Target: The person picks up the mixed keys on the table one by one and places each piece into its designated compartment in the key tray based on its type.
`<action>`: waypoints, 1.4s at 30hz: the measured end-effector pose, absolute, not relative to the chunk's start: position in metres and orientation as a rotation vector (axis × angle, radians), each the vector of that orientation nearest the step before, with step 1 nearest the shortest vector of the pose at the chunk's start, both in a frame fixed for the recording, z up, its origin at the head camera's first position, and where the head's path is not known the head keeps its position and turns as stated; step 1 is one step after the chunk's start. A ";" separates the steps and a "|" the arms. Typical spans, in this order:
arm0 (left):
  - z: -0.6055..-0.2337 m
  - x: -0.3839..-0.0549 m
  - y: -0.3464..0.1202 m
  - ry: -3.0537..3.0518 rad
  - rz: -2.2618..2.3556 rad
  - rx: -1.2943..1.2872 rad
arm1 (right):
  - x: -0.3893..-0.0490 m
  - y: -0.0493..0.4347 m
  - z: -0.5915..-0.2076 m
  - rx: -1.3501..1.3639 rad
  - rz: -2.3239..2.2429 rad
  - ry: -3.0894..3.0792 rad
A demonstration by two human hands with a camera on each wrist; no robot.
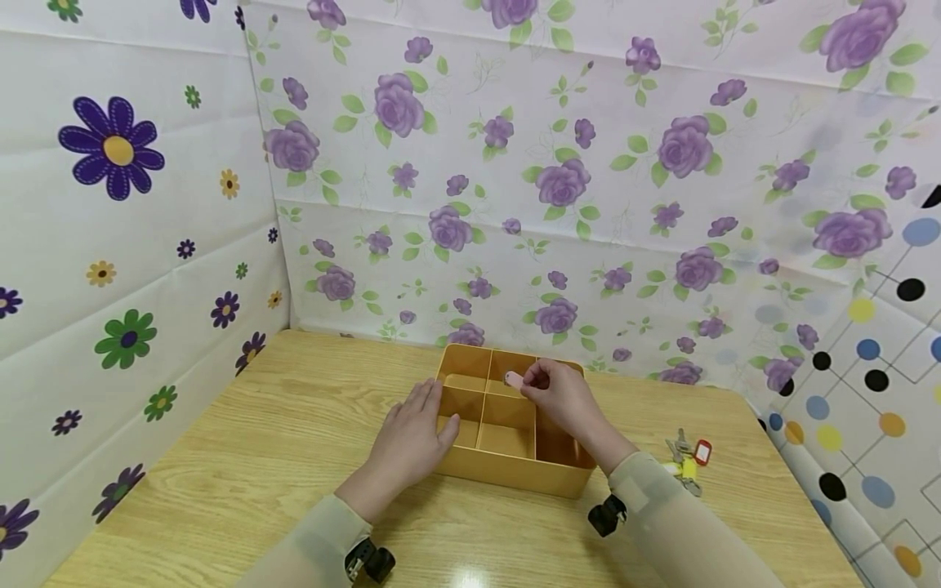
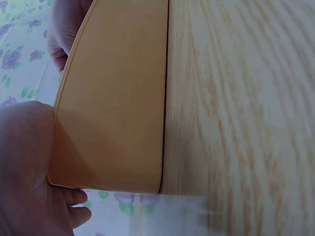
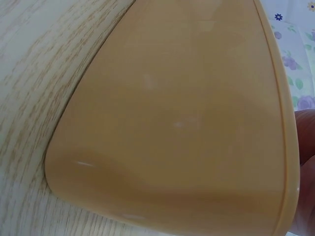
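A yellow-orange divided storage box [image 1: 507,474] stands on the table. My left hand [image 1: 412,433] holds its left wall, the thumb over the front-left compartment and the fingers along the outside. In the left wrist view, that hand [image 2: 22,167] lies over the rim, with fingertips showing beyond the box's edge. Above the back-middle compartment my right hand [image 1: 562,396] pinches a small, pale pink, flat item [image 1: 514,380] with a dark or metallic spot at its end; its kind is unclear. The right wrist view mostly shows the box wall [image 3: 187,123], hiding most of the hand.
Right of the box, near my right sleeve, lies a bunch of keys [image 1: 682,445] with a yellow tag [image 1: 689,468] and a red-framed tag [image 1: 702,452]. Flower-printed cloth [image 1: 470,229] hangs behind the wooden table [image 1: 294,425], with dotted cloth [image 1: 882,425] on the right.
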State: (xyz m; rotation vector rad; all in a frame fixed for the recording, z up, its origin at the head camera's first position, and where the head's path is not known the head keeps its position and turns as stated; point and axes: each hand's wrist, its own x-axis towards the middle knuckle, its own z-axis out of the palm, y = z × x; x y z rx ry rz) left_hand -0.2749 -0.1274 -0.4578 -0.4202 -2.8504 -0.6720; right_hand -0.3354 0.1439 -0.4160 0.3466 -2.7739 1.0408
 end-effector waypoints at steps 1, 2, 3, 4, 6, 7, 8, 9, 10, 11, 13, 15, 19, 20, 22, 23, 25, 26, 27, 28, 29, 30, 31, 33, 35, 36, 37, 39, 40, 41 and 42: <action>-0.458 -0.275 -0.127 -2.850 -0.671 -0.420 | -0.335 0.144 -0.416 0.348 1.041 -2.774; -0.458 -0.275 -0.127 -2.850 -0.670 -0.420 | -0.335 0.144 -0.416 0.349 1.040 -2.774; -0.458 -0.275 -0.127 -2.850 -0.670 -0.420 | -0.335 0.144 -0.416 0.351 1.042 -2.773; -0.458 -0.275 -0.128 -2.850 -0.670 -0.419 | -0.335 0.144 -0.416 0.355 1.043 -2.772; -0.458 -0.274 -0.128 -2.852 -0.669 -0.419 | -0.335 0.144 -0.416 0.364 1.043 -2.770; -0.458 -0.274 -0.128 -2.853 -0.670 -0.418 | -0.336 0.144 -0.416 0.371 1.042 -2.770; -0.458 -0.274 -0.128 -2.854 -0.671 -0.418 | -0.336 0.144 -0.416 0.375 1.045 -2.769; -0.458 -0.274 -0.128 -2.855 -0.671 -0.417 | -0.336 0.144 -0.416 0.380 1.049 -2.768; -0.458 -0.274 -0.128 -2.856 -0.672 -0.417 | -0.336 0.145 -0.416 0.385 1.052 -2.768; -0.458 -0.274 -0.128 -2.857 -0.672 -0.417 | -0.336 0.145 -0.416 0.389 1.054 -2.768; -0.458 -0.275 -0.128 -2.858 -0.672 -0.417 | -0.335 0.146 -0.417 0.394 1.062 -2.769; -0.458 -0.275 -0.127 -2.857 -0.671 -0.418 | -0.335 0.146 -0.417 0.393 1.072 -2.770; -0.458 -0.275 -0.127 -2.857 -0.669 -0.420 | -0.334 0.148 -0.417 0.398 1.092 -2.774; -0.458 -0.275 -0.127 -2.857 -0.670 -0.420 | -0.334 0.148 -0.417 0.401 1.093 -2.775; -0.458 -0.275 -0.127 -2.857 -0.672 -0.420 | -0.334 0.149 -0.416 0.411 1.098 -2.774; -0.458 -0.275 -0.127 -2.856 -0.674 -0.421 | -0.334 0.149 -0.416 0.414 1.100 -2.772; -0.458 -0.275 -0.127 -2.860 -0.667 -0.419 | -0.333 0.150 -0.415 0.423 1.103 -2.766; -0.458 -0.275 -0.127 -2.861 -0.664 -0.418 | -0.333 0.150 -0.415 0.429 1.105 -2.764; -0.458 -0.276 -0.128 -2.862 -0.660 -0.418 | -0.333 0.150 -0.414 0.432 1.109 -2.761; -0.459 -0.276 -0.128 -2.866 -0.657 -0.415 | -0.333 0.150 -0.414 0.434 1.110 -2.759; -0.459 -0.276 -0.128 -2.869 -0.656 -0.414 | -0.333 0.150 -0.413 0.439 1.113 -2.757; -0.459 -0.276 -0.128 -2.872 -0.653 -0.412 | -0.332 0.150 -0.412 0.441 1.119 -2.756; -0.459 -0.276 -0.128 -2.872 -0.656 -0.412 | -0.332 0.150 -0.412 0.441 1.124 -2.758; -0.459 -0.276 -0.128 -2.872 -0.659 -0.413 | -0.331 0.151 -0.410 0.449 1.127 -2.757; -0.459 -0.276 -0.128 -2.871 -0.661 -0.415 | -0.329 0.152 -0.408 0.450 1.130 -2.759; -0.459 -0.276 -0.128 -2.870 -0.659 -0.417 | -0.328 0.152 -0.407 0.447 1.136 -2.760; -0.459 -0.276 -0.128 -2.872 -0.657 -0.417 | -0.327 0.153 -0.406 0.446 1.135 -2.762; -0.460 -0.276 -0.129 -2.872 -0.653 -0.420 | -0.324 0.154 -0.404 0.442 1.135 -2.766; -0.460 -0.276 -0.128 -2.872 -0.650 -0.422 | -0.323 0.155 -0.404 0.440 1.140 -2.768; -0.460 -0.276 -0.128 -2.873 -0.648 -0.423 | -0.321 0.157 -0.403 0.437 1.144 -2.770; -0.459 -0.276 -0.128 -2.873 -0.647 -0.424 | -0.320 0.158 -0.402 0.434 1.144 -2.773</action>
